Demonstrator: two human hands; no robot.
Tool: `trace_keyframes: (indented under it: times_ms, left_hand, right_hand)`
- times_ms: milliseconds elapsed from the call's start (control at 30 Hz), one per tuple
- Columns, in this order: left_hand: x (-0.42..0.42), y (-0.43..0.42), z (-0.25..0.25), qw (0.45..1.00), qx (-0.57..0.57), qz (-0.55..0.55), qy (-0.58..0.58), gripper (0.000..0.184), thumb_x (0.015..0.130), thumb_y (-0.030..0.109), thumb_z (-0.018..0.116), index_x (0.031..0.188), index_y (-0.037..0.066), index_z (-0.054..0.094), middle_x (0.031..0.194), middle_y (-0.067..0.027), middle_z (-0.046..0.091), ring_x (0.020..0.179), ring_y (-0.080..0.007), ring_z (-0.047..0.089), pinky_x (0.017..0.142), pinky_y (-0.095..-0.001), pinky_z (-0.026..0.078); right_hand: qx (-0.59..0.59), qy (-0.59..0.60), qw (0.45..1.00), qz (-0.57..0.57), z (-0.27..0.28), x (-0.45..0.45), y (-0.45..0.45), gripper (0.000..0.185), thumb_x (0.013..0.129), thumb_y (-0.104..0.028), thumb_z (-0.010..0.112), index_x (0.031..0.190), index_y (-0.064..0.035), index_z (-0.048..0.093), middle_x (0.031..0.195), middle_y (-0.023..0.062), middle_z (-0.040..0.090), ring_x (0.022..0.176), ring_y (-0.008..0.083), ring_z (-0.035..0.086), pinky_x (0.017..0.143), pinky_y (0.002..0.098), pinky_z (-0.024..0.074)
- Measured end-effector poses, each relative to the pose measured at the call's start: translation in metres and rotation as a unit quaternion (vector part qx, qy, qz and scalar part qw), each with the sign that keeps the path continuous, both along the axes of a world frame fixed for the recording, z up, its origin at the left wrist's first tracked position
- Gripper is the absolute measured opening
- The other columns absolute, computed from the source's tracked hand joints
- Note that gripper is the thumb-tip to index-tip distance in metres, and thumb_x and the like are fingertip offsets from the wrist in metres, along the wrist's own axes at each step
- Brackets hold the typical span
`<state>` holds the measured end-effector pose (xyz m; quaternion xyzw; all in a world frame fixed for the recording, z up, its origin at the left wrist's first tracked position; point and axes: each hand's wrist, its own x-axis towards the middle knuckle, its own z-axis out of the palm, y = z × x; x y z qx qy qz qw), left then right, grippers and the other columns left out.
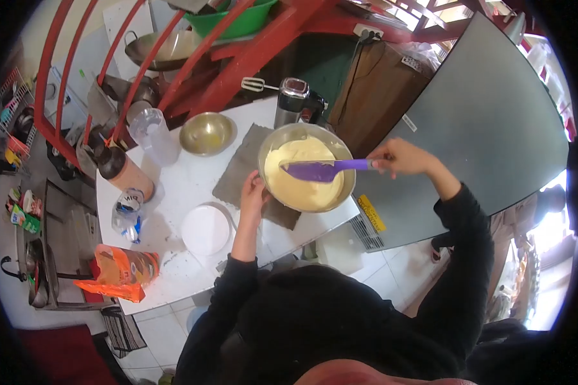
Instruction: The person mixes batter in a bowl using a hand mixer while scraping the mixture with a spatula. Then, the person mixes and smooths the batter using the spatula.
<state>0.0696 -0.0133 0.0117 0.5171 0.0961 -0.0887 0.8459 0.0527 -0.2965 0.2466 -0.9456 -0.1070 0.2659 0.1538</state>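
A metal mixing bowl (pixel 332 136) with pale yellow batter (pixel 302 149) sits at the near right part of the white table, partly over a dark grey cloth (pixel 241 168). My left hand (pixel 253 197) grips the bowl's left rim, its fingertips at the edge. In my right hand (pixel 401 157) is the handle of a purple spatula (pixel 321 171). The spatula's blade lies across the bowl over the batter; whether it touches the batter I cannot tell. Just behind the bowl stands a hand mixer (pixel 293 96) with its beaters pointing left.
On the white table (pixel 173 192) are a smaller metal bowl (pixel 202 142), a clear pitcher (pixel 154 136), a brown-capped bottle (pixel 127 172), a plastic packet (pixel 128 212), a white round lid (pixel 205 230) and an orange bag (pixel 119 269). A large grey panel (pixel 488 122) stands close on the right.
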Motion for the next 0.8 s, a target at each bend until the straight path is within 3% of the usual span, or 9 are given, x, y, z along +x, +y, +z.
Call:
trace_keyframes:
  times_ms: [100,200,367,467,567,800]
  left_hand:
    - [-0.004,-0.004,-0.008,1.0,0.01,0.006,-0.001,0.042,0.083,0.01,0.049,0.122,0.008,0.035,0.1,-0.0034,0.046,0.089,-0.0136,0.049,0.072,-0.0282,0.047]
    - [-0.001,-0.011,-0.018,0.999,0.032,0.022,-0.008,0.04,0.081,0.004,0.051,0.118,0.008,0.035,0.093,-0.0028,0.046,0.083,-0.0136,0.05,0.064,-0.0264,0.047]
    - [0.003,-0.018,-0.032,0.985,0.161,0.013,-0.066,0.032,0.082,0.003,0.049,0.111,0.007,0.037,0.091,-0.0033,0.046,0.077,-0.0121,0.05,0.058,-0.0259,0.047]
    - [0.003,-0.018,-0.028,0.987,0.152,0.032,-0.049,0.027,0.083,0.004,0.048,0.108,0.006,0.038,0.089,-0.0031,0.047,0.074,-0.0107,0.05,0.055,-0.0247,0.046]
    - [0.002,-0.018,-0.025,0.998,0.04,0.035,-0.032,0.021,0.084,0.007,0.05,0.103,0.01,0.042,0.092,0.0,0.047,0.076,-0.0095,0.048,0.056,-0.0227,0.041]
    - [0.005,-0.01,-0.037,0.999,0.031,-0.015,-0.04,0.02,0.085,0.007,0.049,0.103,0.007,0.04,0.095,-0.002,0.045,0.079,-0.0102,0.049,0.063,-0.0245,0.046]
  right_hand:
    - [0.187,0.083,0.967,-0.153,-0.053,-0.03,-0.025,0.028,0.086,-0.022,0.051,0.104,-0.003,0.058,0.071,0.0035,0.059,0.06,0.0095,0.057,0.052,0.0254,0.0467]
    - [0.261,0.089,0.937,-0.215,-0.116,-0.065,-0.045,0.032,0.086,-0.027,0.052,0.106,-0.0021,0.057,0.066,0.002,0.054,0.053,0.008,0.051,0.045,0.0223,0.043]
    - [0.298,0.137,0.866,-0.377,-0.153,-0.114,-0.041,0.038,0.084,-0.031,0.055,0.108,-0.0013,0.054,0.061,0.0028,0.048,0.048,0.009,0.047,0.039,0.021,0.0386]
    - [0.238,0.138,0.881,-0.384,-0.129,-0.124,-0.04,0.036,0.084,-0.029,0.055,0.107,-0.0006,0.054,0.062,0.0025,0.048,0.048,0.0087,0.046,0.038,0.0207,0.0379]
    - [0.21,0.135,0.879,-0.406,-0.107,-0.134,-0.039,0.04,0.084,-0.033,0.056,0.106,0.0002,0.057,0.062,-0.0002,0.047,0.048,0.0062,0.045,0.036,0.0195,0.0359]
    - [0.086,0.191,0.892,-0.401,-0.045,-0.131,-0.034,0.041,0.084,-0.031,0.054,0.107,0.0028,0.054,0.071,0.0042,0.05,0.053,0.0091,0.048,0.038,0.0208,0.0382]
